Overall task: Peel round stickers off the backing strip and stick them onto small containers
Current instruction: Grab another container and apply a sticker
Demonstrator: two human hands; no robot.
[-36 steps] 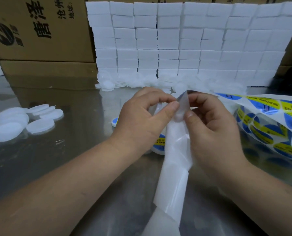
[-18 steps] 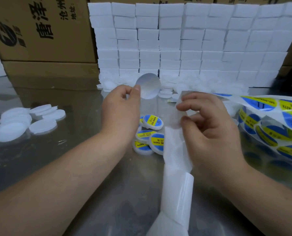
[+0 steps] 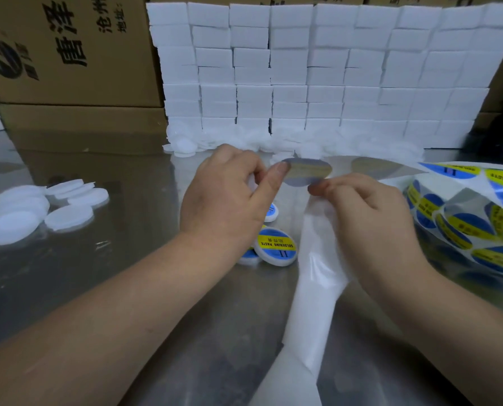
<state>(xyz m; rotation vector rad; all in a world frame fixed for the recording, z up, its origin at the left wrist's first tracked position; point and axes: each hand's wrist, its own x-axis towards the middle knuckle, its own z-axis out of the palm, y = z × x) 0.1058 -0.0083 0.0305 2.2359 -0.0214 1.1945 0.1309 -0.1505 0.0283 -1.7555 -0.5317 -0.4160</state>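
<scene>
Left hand [image 3: 227, 197] moved right, pinching one sticker [image 3: 307, 172]; right hand [image 3: 370, 218] grips backing strip [image 3: 311, 303]; three labelled containers [image 3: 276, 247].

Left hand [image 3: 224, 194] bare, short plain thumbnail [image 3: 281, 168] neatly trimmed, left forearm [image 3: 112, 303] bare all the way to the frame edge, right hand [image 3: 370, 212] bare too, fingertips slightly blurred, right forearm [image 3: 464, 332] likewise uncovered
</scene>
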